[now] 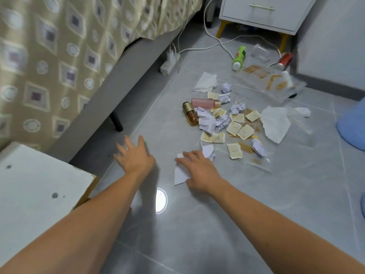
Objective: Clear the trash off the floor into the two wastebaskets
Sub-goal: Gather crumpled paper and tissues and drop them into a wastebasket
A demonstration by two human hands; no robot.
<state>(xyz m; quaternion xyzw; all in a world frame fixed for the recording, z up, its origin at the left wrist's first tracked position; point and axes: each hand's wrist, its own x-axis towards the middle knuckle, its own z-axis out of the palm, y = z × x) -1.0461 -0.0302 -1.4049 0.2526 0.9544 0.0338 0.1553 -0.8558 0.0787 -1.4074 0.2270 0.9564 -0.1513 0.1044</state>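
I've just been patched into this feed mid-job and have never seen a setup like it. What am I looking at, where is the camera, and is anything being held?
There is no machine: a person works with bare hands, and the single camera sits on their head, looking forward and down. The left hand is spread open over the grey tile floor, holding nothing. The right hand rests with straight fingers on a torn white paper, not gripping it. Ahead lies the trash: crumpled paper balls, small cream sachets, tissues, a pink bottle, a gold bottle and a green bottle. A blue container at the right edge may be a wastebasket.
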